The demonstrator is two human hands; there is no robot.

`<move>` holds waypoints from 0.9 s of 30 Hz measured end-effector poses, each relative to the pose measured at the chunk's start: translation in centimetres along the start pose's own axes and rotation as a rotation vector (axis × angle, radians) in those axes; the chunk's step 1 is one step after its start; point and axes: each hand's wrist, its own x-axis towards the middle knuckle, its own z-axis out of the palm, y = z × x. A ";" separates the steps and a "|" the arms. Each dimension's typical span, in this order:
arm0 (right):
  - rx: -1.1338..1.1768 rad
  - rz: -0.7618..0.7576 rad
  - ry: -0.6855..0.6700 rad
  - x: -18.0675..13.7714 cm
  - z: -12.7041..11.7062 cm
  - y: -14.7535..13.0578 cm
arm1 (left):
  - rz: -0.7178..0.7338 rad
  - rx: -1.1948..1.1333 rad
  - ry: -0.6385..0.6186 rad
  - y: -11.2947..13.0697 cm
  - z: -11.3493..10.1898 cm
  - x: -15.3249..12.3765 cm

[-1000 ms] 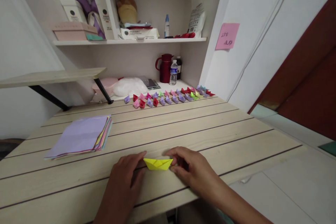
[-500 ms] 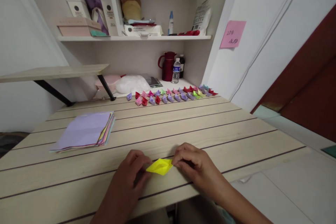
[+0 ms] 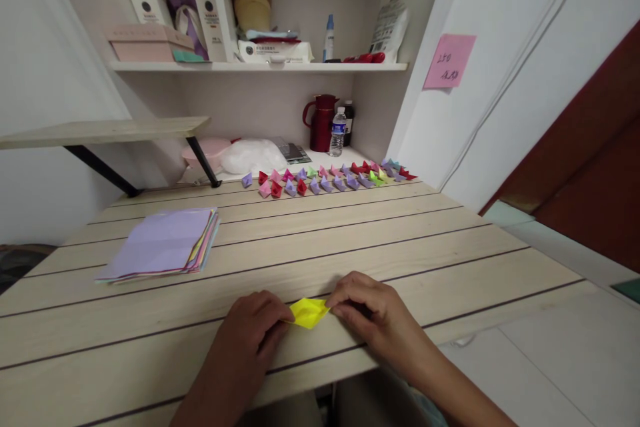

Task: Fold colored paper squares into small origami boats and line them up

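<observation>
A small folded yellow paper piece (image 3: 309,312) lies at the near edge of the wooden slat table (image 3: 350,233). My left hand (image 3: 255,330) pinches its left end with closed fingers. My right hand (image 3: 367,313) pinches its right end, fingers curled. Both hands rest low on the tabletop, close together. A stack of coloured square papers (image 3: 163,243), lilac on top, lies to the left. Two rows of several small folded paper boats (image 3: 325,180) in red, pink, purple and green stand at the table's far edge.
Behind the boats stand a red jug (image 3: 323,121), a water bottle (image 3: 339,132) and a white bag (image 3: 250,155). A shelf (image 3: 260,67) above holds bottles, boxes and a plush toy. A side shelf (image 3: 100,132) juts out at left. A pink note (image 3: 449,60) hangs on the wall at right.
The yellow piece was a flat boat shape held at both ends; my hands have since pushed its ends together and turned it, so it looks shorter and opened.
</observation>
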 end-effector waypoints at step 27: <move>-0.005 -0.036 -0.007 -0.1 0.1 -0.1 | 0.179 0.177 0.094 -0.1 0.4 -0.5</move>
